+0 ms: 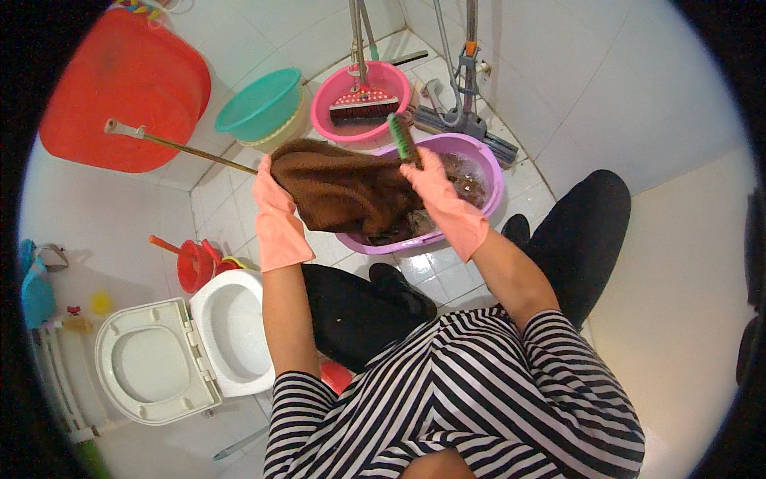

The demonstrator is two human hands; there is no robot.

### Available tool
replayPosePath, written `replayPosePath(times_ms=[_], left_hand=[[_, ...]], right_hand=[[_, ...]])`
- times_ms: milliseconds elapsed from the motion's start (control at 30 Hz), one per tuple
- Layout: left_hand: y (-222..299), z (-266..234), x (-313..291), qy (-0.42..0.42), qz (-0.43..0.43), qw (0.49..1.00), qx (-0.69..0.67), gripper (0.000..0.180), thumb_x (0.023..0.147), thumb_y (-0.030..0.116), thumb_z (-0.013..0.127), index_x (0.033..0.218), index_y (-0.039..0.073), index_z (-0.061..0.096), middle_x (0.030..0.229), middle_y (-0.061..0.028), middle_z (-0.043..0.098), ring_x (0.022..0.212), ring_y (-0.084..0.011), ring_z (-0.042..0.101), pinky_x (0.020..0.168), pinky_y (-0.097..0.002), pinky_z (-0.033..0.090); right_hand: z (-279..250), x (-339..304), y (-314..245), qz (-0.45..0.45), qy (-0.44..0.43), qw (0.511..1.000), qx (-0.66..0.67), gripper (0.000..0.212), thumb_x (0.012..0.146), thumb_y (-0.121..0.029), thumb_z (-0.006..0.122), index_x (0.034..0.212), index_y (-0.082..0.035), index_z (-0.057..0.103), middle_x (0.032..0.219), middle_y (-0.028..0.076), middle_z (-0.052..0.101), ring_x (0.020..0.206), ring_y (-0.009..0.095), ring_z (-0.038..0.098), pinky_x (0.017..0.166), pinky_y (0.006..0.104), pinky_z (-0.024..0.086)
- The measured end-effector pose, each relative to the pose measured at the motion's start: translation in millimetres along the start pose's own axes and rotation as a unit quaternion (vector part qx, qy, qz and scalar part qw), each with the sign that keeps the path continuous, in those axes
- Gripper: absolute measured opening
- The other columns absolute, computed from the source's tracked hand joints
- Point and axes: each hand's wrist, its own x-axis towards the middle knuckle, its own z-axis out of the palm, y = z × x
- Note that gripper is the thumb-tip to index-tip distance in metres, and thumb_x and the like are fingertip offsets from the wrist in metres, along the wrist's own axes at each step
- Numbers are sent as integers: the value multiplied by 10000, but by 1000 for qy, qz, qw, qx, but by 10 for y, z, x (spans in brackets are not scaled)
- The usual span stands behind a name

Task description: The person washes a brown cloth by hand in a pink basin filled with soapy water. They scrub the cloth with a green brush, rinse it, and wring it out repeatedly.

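A dark brown cloth, perhaps a garment, hangs stretched out over the near left part of a purple basin. My left hand, in a pink rubber glove, is closed on the cloth's left edge. In the other pink glove, my right hand grips a scrub brush with green bristles, raised above the cloth's right end. Dark, sudsy water shows in the basin. The fingertips of my left hand are partly hidden by the fabric.
Behind the purple basin stand a pink basin with a broom in it and a mop. Teal and red basins lean at the left wall. A toilet with its lid raised is left of my leg.
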Motion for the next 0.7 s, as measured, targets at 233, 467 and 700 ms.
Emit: replayPosePath(times_ms=[233, 467, 700], left_hand=[[-477, -5, -197, -1, -190, 966, 173, 484, 1061, 385, 490, 1265, -15, 667, 1231, -180, 727, 1094, -351, 703, 983, -480, 540], [-913, 226, -273, -56, -32, 635, 769, 532, 973, 394, 657, 1250, -60, 667, 1230, -282, 700, 1178, -434, 656, 1001, -472, 511], [-1101, 773, -808, -212, 283, 514, 781, 868, 885, 495, 768, 1561, 67, 431, 1545, -257, 461, 1470, -429, 398, 1202, -567, 312]], right_hand=[[-717, 192, -1156, 24, -9, 988, 150, 339, 924, -102, 737, 1258, -134, 690, 851, -36, 556, 535, 63, 427, 474, 223, 375], [-1134, 562, -609, 109, 1, 992, -66, 258, 941, -111, 689, 1192, -52, 684, 836, 18, 623, 616, 125, 497, 536, 321, 414], [-950, 90, -260, -147, -39, 881, -448, 412, 894, -149, 688, 1304, -134, 649, 1316, 127, 648, 1151, 399, 640, 997, 515, 521]])
